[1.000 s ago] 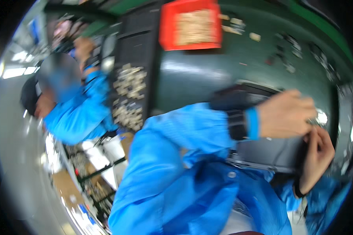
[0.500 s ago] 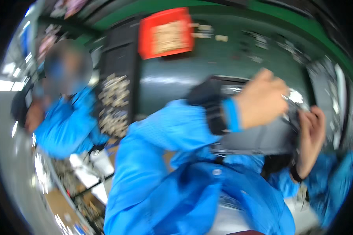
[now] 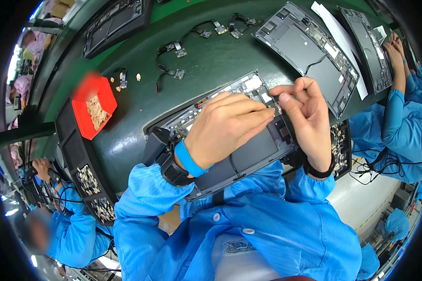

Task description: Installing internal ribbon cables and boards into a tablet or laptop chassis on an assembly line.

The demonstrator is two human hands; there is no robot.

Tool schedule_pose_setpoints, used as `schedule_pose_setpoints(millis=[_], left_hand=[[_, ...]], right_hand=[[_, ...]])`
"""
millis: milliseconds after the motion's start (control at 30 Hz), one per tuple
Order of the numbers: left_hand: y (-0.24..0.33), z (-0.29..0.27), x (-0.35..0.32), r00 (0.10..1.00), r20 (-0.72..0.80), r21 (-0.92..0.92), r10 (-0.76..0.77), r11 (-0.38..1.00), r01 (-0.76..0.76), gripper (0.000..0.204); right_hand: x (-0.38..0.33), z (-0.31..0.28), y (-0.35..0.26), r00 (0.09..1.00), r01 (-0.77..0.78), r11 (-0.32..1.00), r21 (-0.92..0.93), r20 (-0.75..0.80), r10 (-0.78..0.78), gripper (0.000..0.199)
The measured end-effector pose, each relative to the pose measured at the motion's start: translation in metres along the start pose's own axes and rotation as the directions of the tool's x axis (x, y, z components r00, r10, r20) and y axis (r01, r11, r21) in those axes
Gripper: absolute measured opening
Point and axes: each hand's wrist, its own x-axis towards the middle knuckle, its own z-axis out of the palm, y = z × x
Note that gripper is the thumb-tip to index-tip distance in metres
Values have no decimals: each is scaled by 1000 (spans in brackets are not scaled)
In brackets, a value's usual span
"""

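Observation:
An opened laptop base [image 3: 253, 159], dark grey with a circuit board along its far side, lies tilted in front of me. My left hand [image 3: 225, 124] reaches across it, fingers pressed together at the board's right end. What its fingertips hold, if anything, is too small to make out. Beside them, my right hand [image 3: 309, 124] is over the base's right edge with thumb and forefinger closed together. Anything in that pinch cannot be made out either. Part of the board is hidden beneath my left hand.
Small circuit boards with ribbon cables [image 3: 180, 52] lie on the green table [image 3: 131, 136]. To the left are a red bin [image 3: 109, 93] of tan pieces and a black compartment tray [image 3: 70, 143]. Another opened laptop base [image 3: 309, 56] lies right; a co-worker's hands [image 3: 396, 51] work beyond.
The view has turned and sharpened from blur. My right hand has come from the laptop base's right side in beside my left, and both now pinch close together over the board.

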Motion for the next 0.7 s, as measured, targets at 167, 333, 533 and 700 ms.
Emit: schedule_pose_setpoints(millis=[167,333,533,700], left_hand=[[5,-2,2,999,33,14,-15,1000,14,22],[3,1,-1,999,32,1,-12,1000,12,21],[2,1,3,995,91,70,30,997,-36,20],[10,-2,9,996,87,231,23,972,-43,19]], right_hand=[[-2,-4,-3,999,43,997,-71,-14,-44,33],[1,-2,3,997,69,993,-91,-22,-71,34],[5,-10,0,994,55,998,27,-101,-52,30],[3,-11,2,993,52,998,19,-108,-49,29]])
